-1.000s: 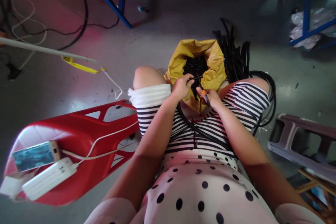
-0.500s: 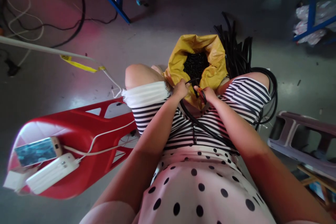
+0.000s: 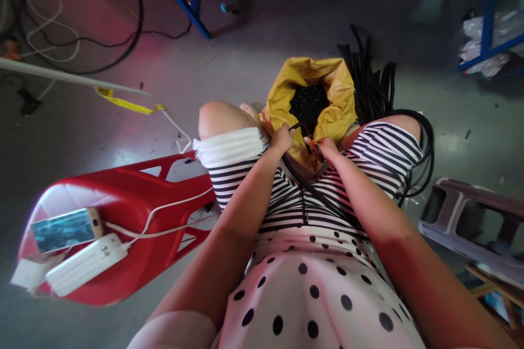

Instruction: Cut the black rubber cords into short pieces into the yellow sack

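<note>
Yellow bag [image 3: 282, 94]; black tube [image 3: 314, 192]; red stool [image 3: 131, 196]; black-and-white striped shorts [image 3: 231, 182].

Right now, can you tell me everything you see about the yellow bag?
The yellow bag looks like wrinkled, crumpled plastic or coated cloth. It sits between the person's knees with its wide mouth open upward and a wavy, uneven rim. Lots of small black pieces lie inside. A bundle of black tubes lies beside its right side. The left hand and right hand are at its near edge; whether they touch it is unclear. Its bottom is hidden.

The dim floor [image 3: 245, 65] catches pale glare; edges look stretched.
</note>
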`<state>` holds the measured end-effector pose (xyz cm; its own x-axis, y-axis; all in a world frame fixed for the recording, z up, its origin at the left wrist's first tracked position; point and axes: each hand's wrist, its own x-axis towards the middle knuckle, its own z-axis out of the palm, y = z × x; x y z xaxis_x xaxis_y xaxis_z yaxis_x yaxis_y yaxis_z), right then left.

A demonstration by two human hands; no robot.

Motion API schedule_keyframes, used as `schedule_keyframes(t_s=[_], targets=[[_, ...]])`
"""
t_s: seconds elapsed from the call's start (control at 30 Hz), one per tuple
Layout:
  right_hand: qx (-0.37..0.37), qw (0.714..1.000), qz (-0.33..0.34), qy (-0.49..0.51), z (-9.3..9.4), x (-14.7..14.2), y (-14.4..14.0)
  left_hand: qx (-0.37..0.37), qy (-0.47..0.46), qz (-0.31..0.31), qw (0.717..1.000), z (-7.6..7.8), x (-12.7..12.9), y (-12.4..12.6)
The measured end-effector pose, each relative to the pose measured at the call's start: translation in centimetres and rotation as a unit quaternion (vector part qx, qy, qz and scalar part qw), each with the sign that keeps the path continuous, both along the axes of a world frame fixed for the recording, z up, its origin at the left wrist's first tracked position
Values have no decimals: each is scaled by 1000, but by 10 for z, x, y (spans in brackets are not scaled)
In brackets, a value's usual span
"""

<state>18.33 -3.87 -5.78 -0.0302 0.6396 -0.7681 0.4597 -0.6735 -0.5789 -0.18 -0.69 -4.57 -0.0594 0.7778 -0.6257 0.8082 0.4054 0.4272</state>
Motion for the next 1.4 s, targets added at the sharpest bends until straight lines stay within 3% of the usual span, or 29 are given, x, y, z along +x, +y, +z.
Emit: schedule_keyframes(t_s=[0.27,0.67,1.4], targets=[[-11,998,-37,53,30,-4,0,130,-77,54,987,8,-5,10],[14,998,-50,28,51,-7,-1,131,-131,43,982,11,-1,10],[14,999,-38,25,32,-1,0,115,-160,11,980,8,-3,11]])
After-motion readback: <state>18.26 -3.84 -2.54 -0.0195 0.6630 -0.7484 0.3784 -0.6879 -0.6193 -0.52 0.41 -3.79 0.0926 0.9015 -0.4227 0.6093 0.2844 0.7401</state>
